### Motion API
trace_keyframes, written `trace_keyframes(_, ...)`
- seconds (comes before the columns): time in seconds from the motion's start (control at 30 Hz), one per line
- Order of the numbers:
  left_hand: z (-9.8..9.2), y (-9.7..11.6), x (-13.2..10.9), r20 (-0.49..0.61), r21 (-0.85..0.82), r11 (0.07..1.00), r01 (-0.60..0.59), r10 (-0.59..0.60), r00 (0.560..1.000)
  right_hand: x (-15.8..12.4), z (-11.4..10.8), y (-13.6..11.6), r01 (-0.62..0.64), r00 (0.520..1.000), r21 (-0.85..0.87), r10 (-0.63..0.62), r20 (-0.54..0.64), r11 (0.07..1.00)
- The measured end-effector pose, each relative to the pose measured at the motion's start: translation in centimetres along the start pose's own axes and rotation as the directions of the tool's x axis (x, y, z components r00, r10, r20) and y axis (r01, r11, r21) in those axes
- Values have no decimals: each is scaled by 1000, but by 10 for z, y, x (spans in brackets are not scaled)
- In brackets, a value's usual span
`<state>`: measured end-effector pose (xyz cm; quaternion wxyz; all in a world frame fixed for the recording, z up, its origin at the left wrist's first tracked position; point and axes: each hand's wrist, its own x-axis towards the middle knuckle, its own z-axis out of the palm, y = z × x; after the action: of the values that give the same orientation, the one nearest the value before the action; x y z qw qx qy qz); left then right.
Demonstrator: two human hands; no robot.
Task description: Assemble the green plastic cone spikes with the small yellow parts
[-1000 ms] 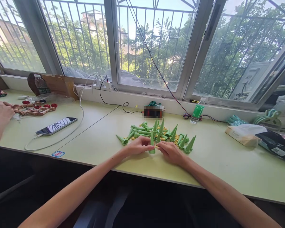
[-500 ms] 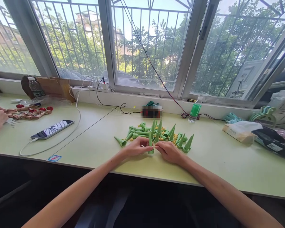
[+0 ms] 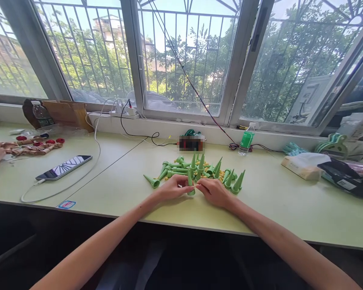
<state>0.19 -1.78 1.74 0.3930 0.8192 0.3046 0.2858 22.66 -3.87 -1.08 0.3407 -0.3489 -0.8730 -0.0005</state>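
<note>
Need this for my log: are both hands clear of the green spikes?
No, the left hand holds a green spike, its thumb across the spike's lower part.

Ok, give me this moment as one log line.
left hand: holding green spike; right hand: close beside it; spike pile: beyond hands

Green cones [image 3: 201, 162], pale yellow-green tabletop [image 3: 181, 211]

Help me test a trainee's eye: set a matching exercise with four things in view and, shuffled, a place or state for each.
1. left hand
2. phone
3. tissue box
4. green-labelled bottle

A. beside a black package
B. upright near the window ledge
C. holding a green spike, tip up
D. plugged into a white cable

Pairs: 1-C, 2-D, 3-A, 4-B
</note>
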Motion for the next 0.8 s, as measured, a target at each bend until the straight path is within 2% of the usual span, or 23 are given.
trace_keyframes(0.8,0,0,0,-1,0,1000,-7,7,1000,0,0,1,-15,1000,-2,15,14,1000)
